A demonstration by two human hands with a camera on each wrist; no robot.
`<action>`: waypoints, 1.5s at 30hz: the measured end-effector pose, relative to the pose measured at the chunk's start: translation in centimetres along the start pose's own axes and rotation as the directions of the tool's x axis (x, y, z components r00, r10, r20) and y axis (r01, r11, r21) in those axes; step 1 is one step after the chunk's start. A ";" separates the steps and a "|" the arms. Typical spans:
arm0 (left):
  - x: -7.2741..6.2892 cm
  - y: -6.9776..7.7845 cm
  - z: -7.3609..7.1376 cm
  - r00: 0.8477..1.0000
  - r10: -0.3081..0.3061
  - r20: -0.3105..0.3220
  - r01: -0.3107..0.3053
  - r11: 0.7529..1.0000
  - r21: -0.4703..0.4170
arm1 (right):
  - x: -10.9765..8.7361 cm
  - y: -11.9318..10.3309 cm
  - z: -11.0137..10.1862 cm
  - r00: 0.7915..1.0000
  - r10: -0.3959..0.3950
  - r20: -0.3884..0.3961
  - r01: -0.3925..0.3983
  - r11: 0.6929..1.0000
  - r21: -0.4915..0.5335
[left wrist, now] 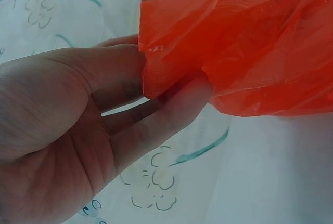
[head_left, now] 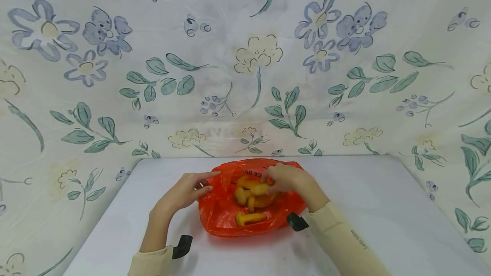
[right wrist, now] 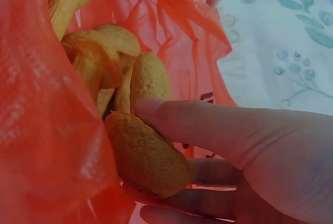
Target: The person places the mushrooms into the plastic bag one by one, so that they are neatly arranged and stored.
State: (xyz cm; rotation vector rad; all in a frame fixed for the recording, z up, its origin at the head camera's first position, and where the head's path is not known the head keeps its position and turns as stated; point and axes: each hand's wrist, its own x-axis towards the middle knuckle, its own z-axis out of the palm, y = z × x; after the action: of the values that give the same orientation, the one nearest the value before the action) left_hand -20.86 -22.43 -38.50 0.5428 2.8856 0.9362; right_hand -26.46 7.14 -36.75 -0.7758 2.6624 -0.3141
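A red plastic bag lies spread open on the white table with several yellow-brown mushrooms inside. At the bag's left side, my left hand holds its edge; the left wrist view shows the red film between the digits. My right hand reaches into the bag from the right. In the right wrist view its thumb lies against the mushrooms and its other fingers pass behind a brown-capped mushroom, gripping it. The fingertips there are partly hidden.
One mushroom lies apart near the bag's front rim. The white table extends to both sides of the bag. Behind it hangs a floral-patterned sheet. Black wrist pieces jut from both sleeves.
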 end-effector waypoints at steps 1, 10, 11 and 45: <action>0.0 0.0 0.0 1.000 -0.002 0.000 0.002 1.000 0.001 | 0.1 0.0 0.1 1.000 0.006 0.000 -0.006 1.000 0.003; 0.0 0.1 0.1 1.000 -0.012 -0.004 0.012 1.000 -0.003 | 0.6 -0.3 0.3 0.999 0.045 0.010 -0.045 0.999 -0.016; 0.0 0.1 0.2 1.000 -0.012 -0.004 0.012 1.000 -0.003 | 0.7 -0.3 0.4 0.999 0.052 0.010 -0.051 0.999 -0.017; -0.2 0.0 0.1 0.999 -0.046 -0.005 0.046 0.999 -0.003 | -1.9 1.4 1.1 0.988 -0.112 -0.111 0.121 0.989 0.081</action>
State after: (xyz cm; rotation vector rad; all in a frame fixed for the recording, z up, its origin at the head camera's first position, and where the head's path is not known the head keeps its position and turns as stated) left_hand -20.65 -22.45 -38.59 0.4730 2.8876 0.9362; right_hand -25.22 9.26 -37.69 -0.9125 2.6851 -0.5119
